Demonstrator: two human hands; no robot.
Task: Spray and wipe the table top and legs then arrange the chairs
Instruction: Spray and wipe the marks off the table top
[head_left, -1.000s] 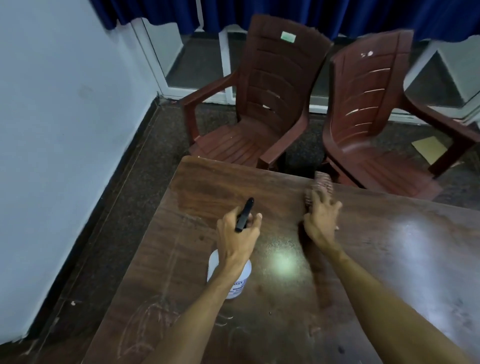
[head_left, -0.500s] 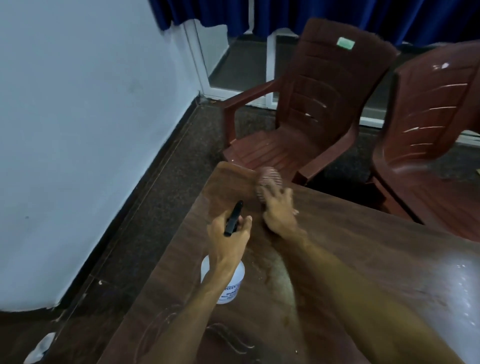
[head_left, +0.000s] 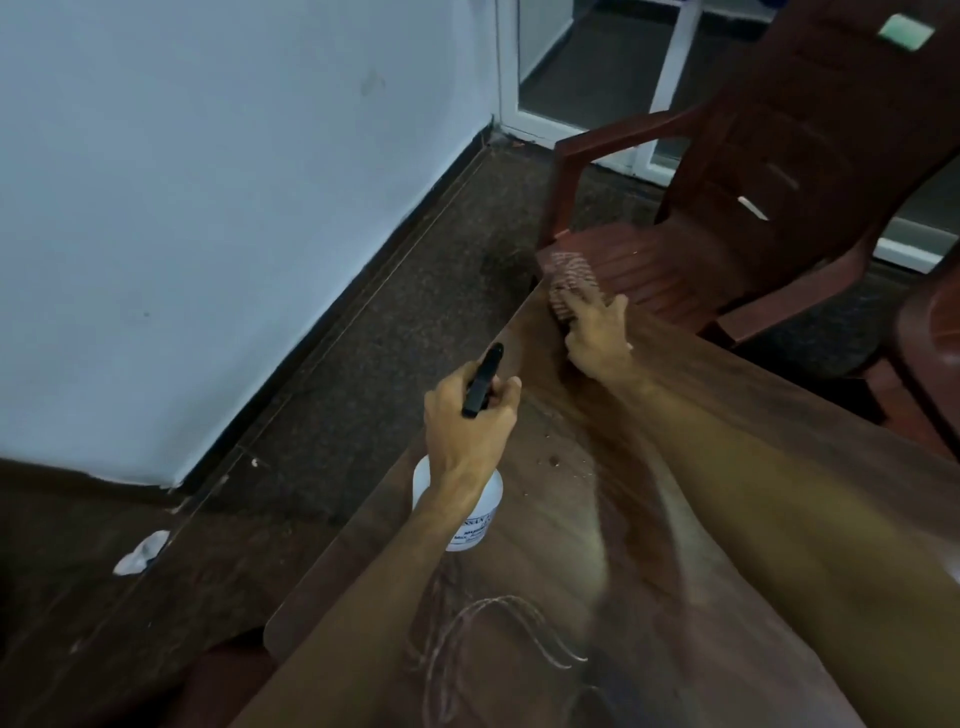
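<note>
Shifted left along the far edge since 1 s ago: R hand (head_left: 597, 340) w/ cloth (head_left: 571, 278), then mid-edge, now at far-left corner of table (head_left: 519, 597). Unchanged: L hand (head_left: 470, 421) on bottle (head_left: 460, 517), by the left edge.

R hand: fingers spread, fairly straight, pressed flat on near end of cloth. Much blur on hand + forearm. Cloth reddish, patterned, bunched right at the corner.

L hand: closed round top of bottle, thumb + fingers wrapped below black nozzle (head_left: 483, 382). Nozzle pointing far, poking up past the knuckles. Bottle white, upright, just inside left edge. Standing on the top or lifted: can't tell.

On table: crumbs (head_left: 556, 460) betw. the two arms, pale scribbles (head_left: 493, 639) nearer. Beyond far edge: chair (head_left: 779, 156), seat just behind the cloth. 2nd chair (head_left: 943, 322) at right, mostly cut off. To the left: wall (head_left: 208, 208), dark floor (head_left: 389, 338), white scrap (head_left: 140, 553) lying on it.
</note>
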